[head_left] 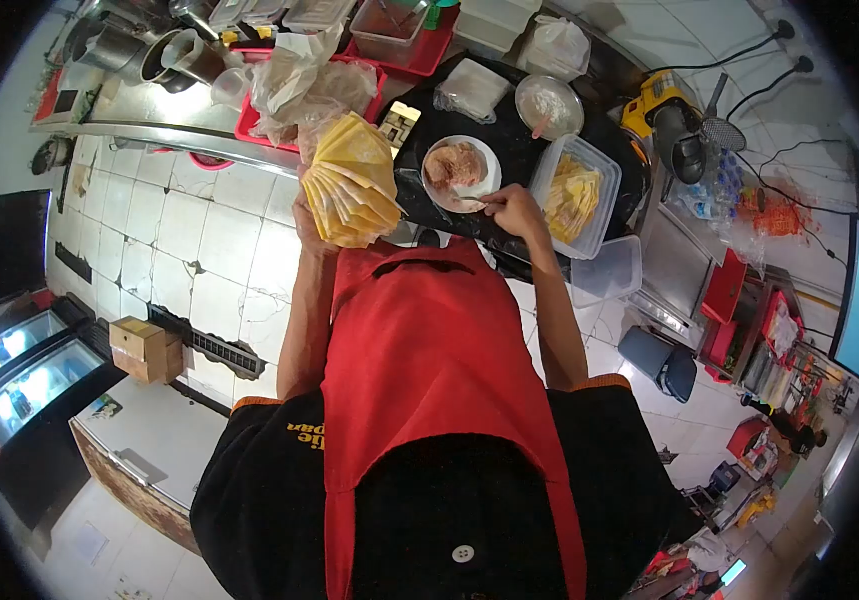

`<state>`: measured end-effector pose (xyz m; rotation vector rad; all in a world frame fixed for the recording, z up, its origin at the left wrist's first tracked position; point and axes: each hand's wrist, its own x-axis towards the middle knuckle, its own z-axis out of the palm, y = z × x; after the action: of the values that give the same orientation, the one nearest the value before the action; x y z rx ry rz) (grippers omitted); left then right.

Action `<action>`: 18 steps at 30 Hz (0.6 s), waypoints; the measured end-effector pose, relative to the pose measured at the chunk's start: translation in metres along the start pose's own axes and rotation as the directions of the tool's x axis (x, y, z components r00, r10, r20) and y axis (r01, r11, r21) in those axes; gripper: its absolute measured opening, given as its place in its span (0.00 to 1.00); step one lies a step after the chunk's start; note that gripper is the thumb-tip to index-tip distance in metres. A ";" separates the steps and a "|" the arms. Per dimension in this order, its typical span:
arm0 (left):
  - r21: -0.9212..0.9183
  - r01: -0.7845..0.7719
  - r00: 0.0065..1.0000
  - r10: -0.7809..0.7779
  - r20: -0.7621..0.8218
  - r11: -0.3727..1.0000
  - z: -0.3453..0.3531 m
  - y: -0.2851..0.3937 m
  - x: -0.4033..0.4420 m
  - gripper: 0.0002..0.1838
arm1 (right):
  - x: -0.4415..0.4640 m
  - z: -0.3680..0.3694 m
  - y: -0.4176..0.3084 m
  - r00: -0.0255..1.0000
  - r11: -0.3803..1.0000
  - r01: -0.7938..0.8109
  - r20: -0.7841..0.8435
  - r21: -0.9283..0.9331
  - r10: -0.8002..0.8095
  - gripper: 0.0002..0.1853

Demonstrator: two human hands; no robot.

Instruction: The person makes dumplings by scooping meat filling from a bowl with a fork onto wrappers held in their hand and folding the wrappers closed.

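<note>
My left hand (313, 228) is closed around a fanned stack of yellow dough wrappers (351, 185), held over the table's front edge. Between the fingers of my right hand (517, 214) is a small thin utensil (476, 199); its tip reaches the near rim of a white bowl (490, 172), and its exact kind is unclear. Pinkish minced meat (455, 164) lies heaped in that bowl. Right of it, a clear plastic tub (604, 190) contains folded yellow pieces (573, 197).
Behind the bowl are a wrapped white packet (472, 90) and a metal bowl of white powder (549, 106). A red tray (248, 122) with plastic bags stands at the left. A clear lid (606, 272) juts out near my right forearm. A yellow-black appliance (661, 105) is farther right.
</note>
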<state>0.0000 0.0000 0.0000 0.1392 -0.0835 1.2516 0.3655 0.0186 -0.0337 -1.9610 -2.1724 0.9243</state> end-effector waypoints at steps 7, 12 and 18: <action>0.136 0.003 0.978 0.026 -0.208 0.991 0.016 -0.034 0.009 0.28 | -0.049 -0.090 -0.064 0.958 0.611 0.251 -0.103 0.751 -0.267 0.12; -0.072 0.117 0.991 -0.113 0.067 0.991 0.069 -0.067 0.032 0.35 | -0.047 -0.096 -0.118 0.776 0.645 0.592 -0.558 0.483 -0.294 0.10; -0.034 0.094 0.989 -0.089 0.114 0.995 0.077 -0.060 0.041 0.35 | -0.046 -0.091 -0.084 0.854 0.563 0.510 -0.464 0.651 -0.237 0.12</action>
<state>0.0711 0.0083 0.0778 0.1780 -0.1971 1.1495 0.3394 0.0104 0.0952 -1.0671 -1.5159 1.0804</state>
